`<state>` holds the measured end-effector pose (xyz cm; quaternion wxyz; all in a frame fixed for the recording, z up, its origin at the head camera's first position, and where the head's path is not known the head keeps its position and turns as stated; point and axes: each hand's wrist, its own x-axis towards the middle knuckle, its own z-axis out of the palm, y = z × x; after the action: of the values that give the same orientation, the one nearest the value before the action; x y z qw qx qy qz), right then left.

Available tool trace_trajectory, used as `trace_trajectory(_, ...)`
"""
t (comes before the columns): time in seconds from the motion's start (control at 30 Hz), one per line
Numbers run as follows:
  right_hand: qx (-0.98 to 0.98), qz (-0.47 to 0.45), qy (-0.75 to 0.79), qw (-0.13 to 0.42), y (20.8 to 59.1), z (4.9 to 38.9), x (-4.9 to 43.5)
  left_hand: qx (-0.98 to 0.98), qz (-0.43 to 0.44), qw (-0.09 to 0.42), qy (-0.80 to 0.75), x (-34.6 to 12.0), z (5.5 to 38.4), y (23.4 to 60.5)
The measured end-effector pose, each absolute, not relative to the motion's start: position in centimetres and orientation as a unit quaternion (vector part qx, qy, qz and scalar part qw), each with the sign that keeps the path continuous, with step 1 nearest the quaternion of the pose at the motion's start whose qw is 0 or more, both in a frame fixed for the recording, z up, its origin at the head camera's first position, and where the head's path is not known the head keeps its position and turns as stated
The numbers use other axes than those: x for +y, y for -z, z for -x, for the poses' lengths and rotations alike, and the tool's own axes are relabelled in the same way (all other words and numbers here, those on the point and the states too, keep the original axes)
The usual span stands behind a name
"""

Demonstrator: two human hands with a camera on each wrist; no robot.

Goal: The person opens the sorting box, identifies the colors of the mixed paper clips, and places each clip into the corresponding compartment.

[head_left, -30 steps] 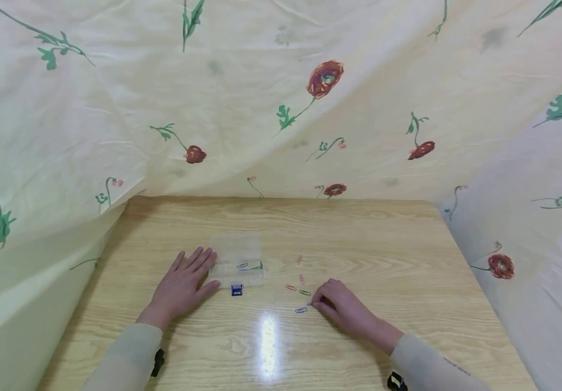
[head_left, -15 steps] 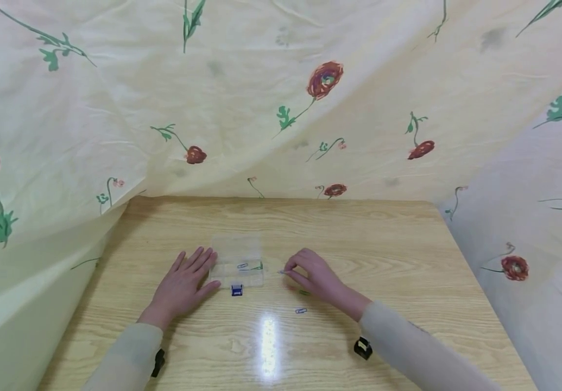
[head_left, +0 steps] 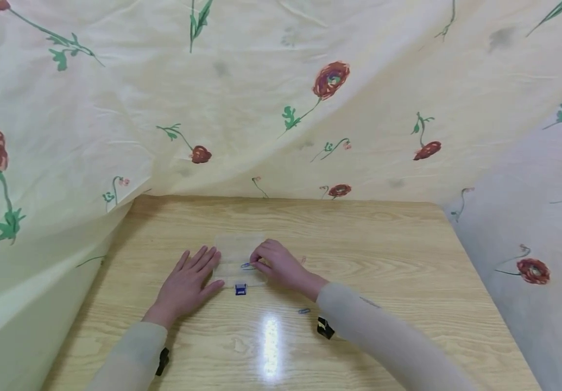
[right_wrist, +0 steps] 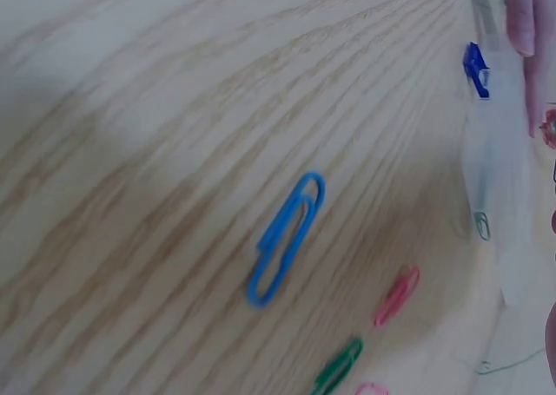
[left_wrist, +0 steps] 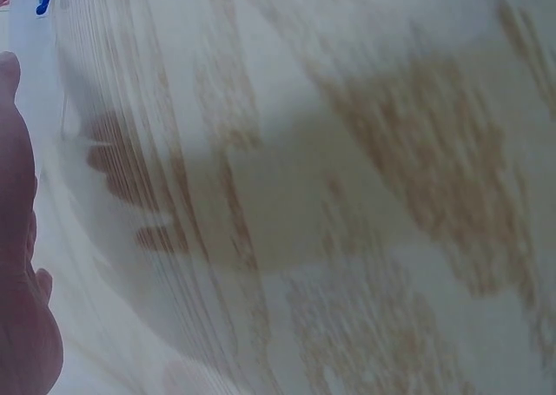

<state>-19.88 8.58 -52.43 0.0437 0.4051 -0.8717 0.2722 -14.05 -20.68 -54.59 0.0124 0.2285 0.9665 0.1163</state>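
A: How's the grip?
B: The right hand [head_left: 277,264] has its thumb and forefinger together, pinching a blue clip [head_left: 245,265].

A: And under that?
B: The clear bag [head_left: 238,278]. I can't tell whether the blue clip is inside it or on top. At the bag's edge, from the grip toward the person, is a blue tab [head_left: 240,289]; its pale mark is too small to read.

A: The left hand [head_left: 186,288]?
B: Left of the grip, flat, fingers spread, fingertips at the bag's edge.

A: Other clips?
B: A loose clip [head_left: 304,311], also blue, right of the grip and nearer the person. The right wrist view adds a red clip [right_wrist: 398,297] and a green clip [right_wrist: 337,366].

A: Any lettering?
B: Dark marks on the right sleeve [head_left: 383,331], unreadable.

A: Farther off?
B: Beyond the grip, the table [head_left: 383,233], then flowered cloth [head_left: 256,108].
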Motion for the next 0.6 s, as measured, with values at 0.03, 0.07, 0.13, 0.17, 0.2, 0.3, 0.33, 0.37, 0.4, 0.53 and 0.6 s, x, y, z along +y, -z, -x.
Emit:
trace_trajectory(0.03,-0.874,-0.403,-0.268,0.039,52.6,20.0,8.4,0.966,-0.229,0.012,-0.116,-20.6,14.1,54.5)
trace_trajectory(0.07,-0.876,-0.402,-0.265,0.035,52.7,20.0,8.1,0.967,-0.229,0.011,-0.115,-20.6,14.1,54.5)
trace_trajectory(0.13,-0.880,-0.397,-0.260,0.025,52.8,20.1,7.7,0.966,-0.229,0.006,-0.116,-20.6,14.0,54.5)
trace_trajectory(0.17,-0.881,-0.394,-0.259,0.018,52.9,20.1,7.6,0.966,-0.230,0.004,-0.116,-20.5,14.0,54.5)
trace_trajectory(0.2,-0.883,-0.392,-0.259,0.012,52.9,20.1,7.4,0.966,-0.230,0.001,-0.118,-20.5,14.0,54.5)
trace_trajectory(0.3,-0.886,-0.386,-0.258,0.006,53.0,20.0,7.2,0.966,-0.231,-0.006,-0.120,-20.5,14.0,54.5)
trace_trajectory(0.33,-0.887,-0.385,-0.256,0.006,53.0,20.0,7.2,0.965,-0.231,-0.005,-0.120,-20.5,14.0,54.5)
trace_trajectory(0.37,-0.887,-0.384,-0.255,0.006,53.0,20.0,7.2,0.965,-0.231,-0.005,-0.121,-20.5,14.0,54.5)
trace_trajectory(0.4,-0.888,-0.383,-0.254,0.008,53.1,20.0,7.2,0.965,-0.231,-0.003,-0.121,-20.5,14.1,54.5)
trace_trajectory(0.53,-0.891,-0.369,-0.266,0.011,52.7,19.9,7.9,0.967,-0.225,0.016,-0.116,-20.5,14.2,54.6)
trace_trajectory(0.6,-0.893,-0.354,-0.277,0.006,52.4,19.7,8.4,0.968,-0.221,0.023,-0.114,-20.6,14.2,54.6)
